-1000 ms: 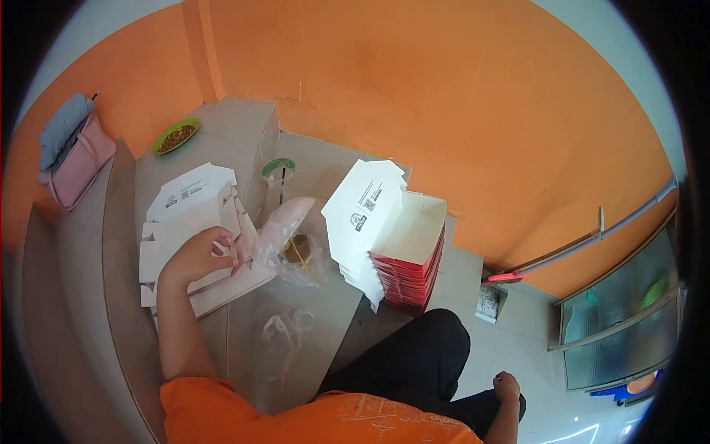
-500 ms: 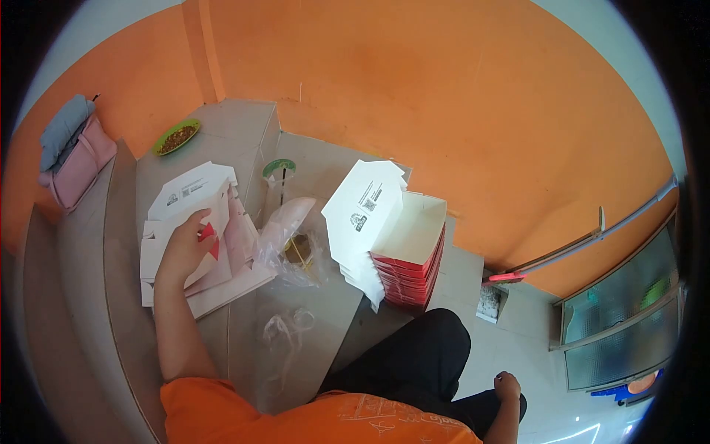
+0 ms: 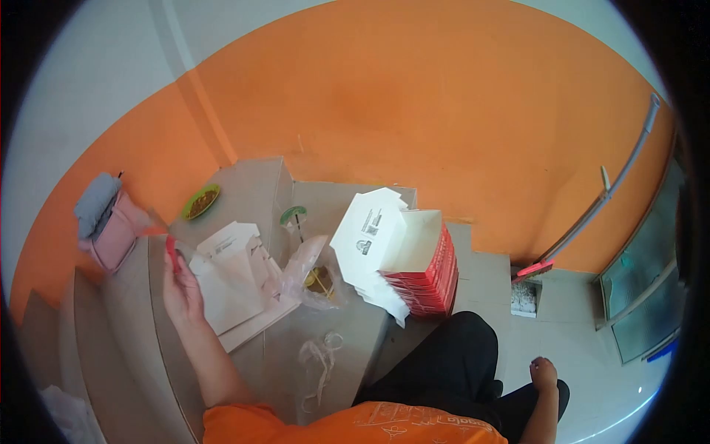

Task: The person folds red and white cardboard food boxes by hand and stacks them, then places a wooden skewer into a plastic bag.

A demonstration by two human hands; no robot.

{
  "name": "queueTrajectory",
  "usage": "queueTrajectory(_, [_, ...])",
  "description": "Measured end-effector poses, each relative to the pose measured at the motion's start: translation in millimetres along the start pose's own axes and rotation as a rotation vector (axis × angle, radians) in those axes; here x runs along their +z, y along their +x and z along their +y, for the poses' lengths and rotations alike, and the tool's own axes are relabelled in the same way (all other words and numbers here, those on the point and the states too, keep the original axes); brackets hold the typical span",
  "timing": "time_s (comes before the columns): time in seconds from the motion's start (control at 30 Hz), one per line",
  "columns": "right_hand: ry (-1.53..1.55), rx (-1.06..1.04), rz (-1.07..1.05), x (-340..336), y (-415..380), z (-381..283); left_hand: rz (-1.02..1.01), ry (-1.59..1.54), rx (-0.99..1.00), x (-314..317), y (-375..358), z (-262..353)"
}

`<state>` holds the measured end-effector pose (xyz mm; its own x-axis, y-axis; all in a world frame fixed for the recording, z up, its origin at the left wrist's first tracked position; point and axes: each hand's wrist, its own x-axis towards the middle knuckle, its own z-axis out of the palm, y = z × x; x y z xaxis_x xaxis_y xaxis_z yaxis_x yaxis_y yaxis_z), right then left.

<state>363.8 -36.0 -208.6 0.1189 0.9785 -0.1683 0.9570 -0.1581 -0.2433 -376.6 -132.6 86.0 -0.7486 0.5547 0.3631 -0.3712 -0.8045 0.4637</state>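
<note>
My left hand (image 3: 185, 292) is raised at the left, closed on a flat cardboard box (image 3: 171, 253) whose red side shows at the fingers. Much of that box is hard to make out. Beside it lies a pile of flat white cardboard boxes (image 3: 231, 238) with printed lids. To the right stands a tall stack of opened red boxes (image 3: 433, 277), white inside, their white lids (image 3: 367, 229) hanging to the left. My right hand (image 3: 543, 372) rests by my knee, its fingers curled, with nothing visible in it.
A clear plastic bag (image 3: 314, 277) with a drink cup sits between the two piles. Further back are a green plate of food (image 3: 201, 201) and a pink bag (image 3: 115, 237). Clear plastic (image 3: 319, 366) lies in front. A long-handled broom (image 3: 592, 222) leans at the right.
My left hand has lifted off the pile and moved left, with the red-sided box in its fingers. The view has tilted upward. My right hand stays by the knee.
</note>
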Motion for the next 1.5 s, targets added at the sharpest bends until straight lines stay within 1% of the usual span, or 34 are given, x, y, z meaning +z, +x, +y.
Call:
queueTrajectory(0.07, [0.198, -0.149, 0.133, -2.8, 1.0, -4.2, -0.083, -0.073, -0.081, 46.2, -29.7, -28.1])
queueTrajectory(0.13, [0.385, -0.304, 0.288, -25.9, -7.2, -41.1, -0.228, 0.029, -0.170, 93.4, -56.1, -62.9])
queueTrajectory(0.17, [0.417, -0.407, 0.356, -55.2, -16.9, -73.6, -0.250, 0.007, -0.200, 120.8, -79.5, -83.7])
queueTrajectory(0.2, [0.416, -0.451, 0.433, -75.5, -26.7, -98.3, -0.252, 0.118, -0.222, 151.2, -106.9, -105.4])
queueTrajectory(0.23, [0.404, -0.583, 0.623, -97.4, -39.2, -124.4, -0.260, 0.231, -0.242, 178.2, -132.9, -126.6])
queueTrajectory(0.3, [0.425, -0.763, 0.798, -147.4, -70.0, -162.2, -0.374, 0.207, -0.385, 209.6, -186.7, -159.9])
queueTrajectory(0.33, [0.395, -0.872, 0.939, -166.4, -83.9, -173.3, -0.525, 0.117, -0.485, 209.5, -209.7, -178.6])
queueTrajectory(0.37, [0.370, -0.964, 0.997, -184.0, -98.2, -179.5, -0.677, 0.021, -0.591, 208.7, -233.2, -195.5])
queueTrajectory(0.43, [0.292, -0.896, 1.043, -206.2, -118.9, -183.3, -0.928, 0.004, -0.715, 231.5, -282.7, -217.1])
queueTrajectory(0.5, [0.309, -0.788, 0.844, -212.0, -129.3, -169.4, -0.943, -0.064, -0.970, 230.7, -320.9, -235.6])
queueTrajectory(0.53, [0.322, -0.767, 0.895, -204.7, -126.4, -155.4, -0.850, -0.100, -1.117, 236.8, -335.6, -236.3])
queueTrajectory(0.57, [0.283, -0.699, 0.941, -196.8, -132.8, -143.7, -0.914, -0.140, -1.159, 235.3, -344.0, -242.5])
queueTrajectory(0.63, [0.351, -0.641, 0.823, -181.3, -150.6, -124.2, -1.033, -0.030, -1.293, 229.0, -353.8, -255.4])
queueTrajectory(0.67, [0.289, -0.651, 0.946, -182.4, -155.7, -117.8, -1.077, -0.058, -1.343, 230.5, -355.8, -261.5])
queueTrajectory(0.7, [0.267, -0.584, 0.957, -182.4, -158.6, -104.7, -1.009, -0.234, -1.570, 234.3, -356.6, -268.9])
queueTrajectory(0.73, [0.142, -0.624, 1.006, -179.1, -162.4, -91.4, -0.915, -0.403, -1.796, 235.8, -357.7, -274.7])
queueTrajectory(0.77, [0.008, -0.668, 1.042, -178.3, -168.2, -80.4, -1.014, -0.414, -1.763, 238.0, -360.5, -279.5])
queueTrajectory(0.83, [-0.111, -0.624, 1.064, -177.9, -182.0, -69.9, -0.759, -0.320, -1.884, 249.8, -361.7, -281.6])
queueTrajectory(0.87, [-0.158, -0.675, 1.105, -174.1, -184.6, -65.2, -0.772, -0.328, -1.922, 249.8, -362.9, -288.9])
queueTrajectory(0.9, [-0.204, -0.734, 1.145, -169.8, -185.9, -59.5, -0.864, -0.137, -1.856, 246.8, -363.5, -297.1])
queueTrajectory(0.93, [-0.207, -0.739, 1.118, -161.4, -186.5, -57.9, -0.950, 0.050, -1.771, 240.9, -363.1, -302.3])
queueTrajectory(0.97, [-0.220, -0.720, 1.112, -158.3, -185.9, -62.3, -0.960, 0.039, -1.790, 236.2, -361.3, -305.3])
queueTrajectory(1.03, [-0.095, -0.656, 1.084, -156.4, -185.4, -64.5, -0.902, 0.082, -1.555, 234.2, -365.8, -307.6])
queueTrajectory(1.07, [-0.101, -0.648, 1.082, -151.3, -185.7, -66.6, -0.906, 0.077, -1.563, 235.3, -370.0, -305.4])
queueTrajectory(1.13, [-0.109, -0.766, 1.231, -142.9, -182.4, -72.1, -0.873, 0.050, -1.336, 237.0, -374.4, -298.3])
queueTrajectory(1.17, [-0.108, -0.769, 1.223, -144.1, -179.0, -71.3, -0.865, 0.050, -1.340, 234.8, -374.5, -298.2])
queueTrajectory(1.23, [0.270, -0.810, 1.121, -145.1, -172.4, -73.4, -0.846, 0.049, -1.293, 227.9, -370.0, -295.4])
queueTrajectory(1.27, [0.486, -0.744, 1.150, -143.9, -168.2, -77.7, -0.836, 0.049, -1.291, 228.3, -369.4, -292.5])
queueTrajectory(1.3, [0.489, -0.749, 1.145, -145.0, -167.8, -80.5, -0.875, -0.082, -1.257, 230.1, -369.1, -288.9])
queueTrajectory(1.33, [0.750, -0.610, 1.099, -148.6, -169.1, -83.6, -0.913, -0.214, -1.219, 230.9, -369.0, -286.3])
queueTrajectory(1.37, [1.005, -0.457, 1.037, -153.3, -168.9, -87.6, -0.910, -0.210, -1.220, 229.1, -368.9, -286.8])
queueTrajectory(1.43, [1.001, -0.486, 1.077, -157.3, -163.9, -91.7, -0.871, -0.064, -1.081, 224.4, -370.9, -292.8])
queueTrajectory(1.47, [0.694, -0.583, 1.134, -163.2, -165.9, -95.0, -0.867, -0.068, -1.077, 223.7, -372.1, -295.2])
queueTrajectory(1.5, [0.384, -0.673, 1.173, -167.6, -165.9, -96.8, -0.944, -0.102, -0.984, 222.6, -373.1, -297.2])
